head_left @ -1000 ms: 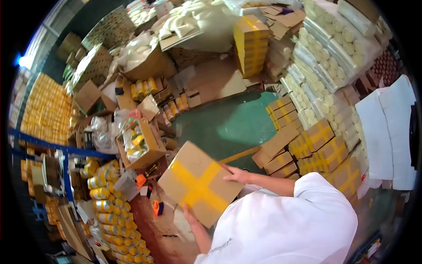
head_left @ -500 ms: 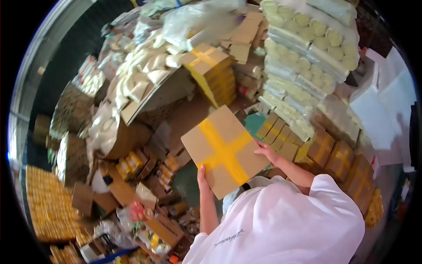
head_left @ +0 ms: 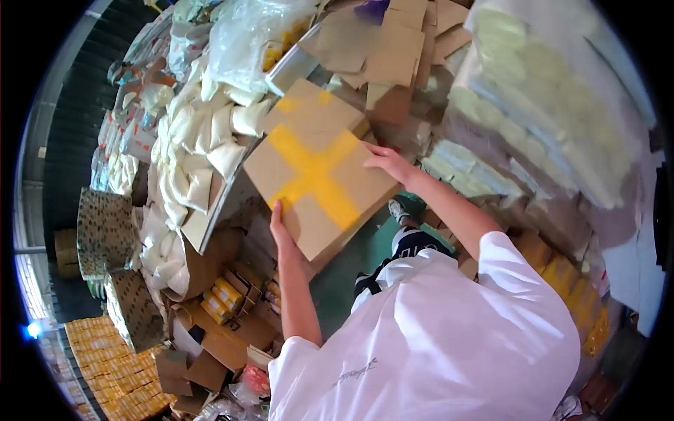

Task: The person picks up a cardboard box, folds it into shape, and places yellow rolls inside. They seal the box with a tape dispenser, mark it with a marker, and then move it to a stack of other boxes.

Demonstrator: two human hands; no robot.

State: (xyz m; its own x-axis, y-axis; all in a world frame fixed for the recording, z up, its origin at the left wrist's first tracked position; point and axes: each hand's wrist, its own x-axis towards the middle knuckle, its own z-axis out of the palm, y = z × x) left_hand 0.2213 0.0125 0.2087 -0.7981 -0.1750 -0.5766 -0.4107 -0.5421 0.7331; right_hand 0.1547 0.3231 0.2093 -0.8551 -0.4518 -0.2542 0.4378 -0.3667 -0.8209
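Between my two hands is a cardboard box (head_left: 295,200), its top crossed by wide yellow tape. My left hand (head_left: 279,223) grips the near left side, with the thumb up along the edge. On the far right side, my right hand (head_left: 390,163) has its fingers at the corner and over the edge. The box is held out in front of my body, slightly tilted. Just beyond it, another taped cardboard box (head_left: 307,99) shows, partly covered in this view by the held one.
White pouches (head_left: 210,133) are heaped at the left. Flattened cardboard (head_left: 393,52) lies at the back. Wrapped pale rolls (head_left: 540,105) are stacked at the right. Open cartons (head_left: 210,351) and yellow packs (head_left: 116,365) crowd the lower left. Green floor (head_left: 337,281) shows by my feet.
Both hands have carried the box forward and to the left, up to the taped box behind it. My arms are stretched further out, and the view has shifted.
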